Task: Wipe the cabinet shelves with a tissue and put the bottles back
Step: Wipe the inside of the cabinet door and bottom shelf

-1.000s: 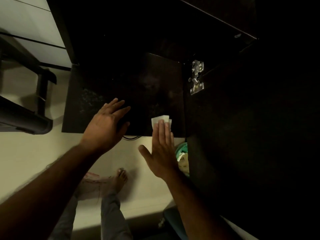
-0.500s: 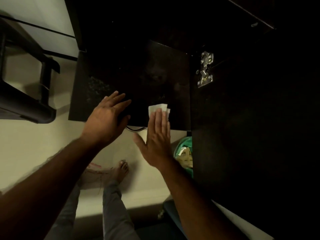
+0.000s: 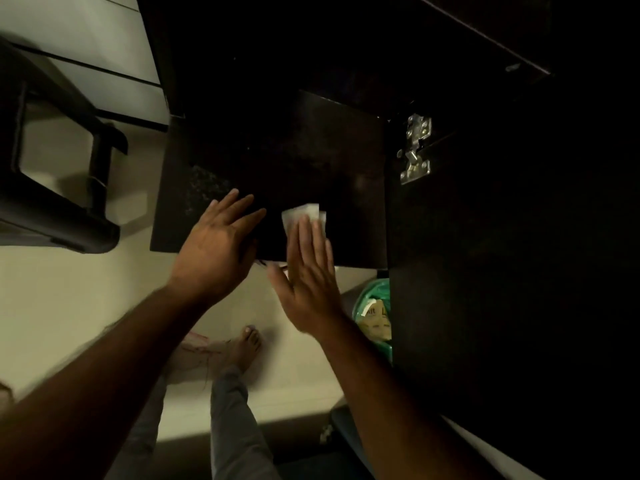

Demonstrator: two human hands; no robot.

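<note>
Single head-worn wide-angle view, aimed forward and steeply down. Dark cabinet shelf [image 3: 270, 168] is seen close, mid-frame; metal door hinge [image 3: 415, 148] right, pale floor [image 3: 62, 299] near and left. No second view is provided.

Under the right hand [image 3: 308, 275] lies a white tissue [image 3: 304, 216] on a black shelf [image 3: 311, 161] with pale speckles beyond the left hand [image 3: 216, 251]. A green bag [image 3: 372, 296] sits beside the right wrist; the floor [image 3: 69, 306] is cream.
</note>
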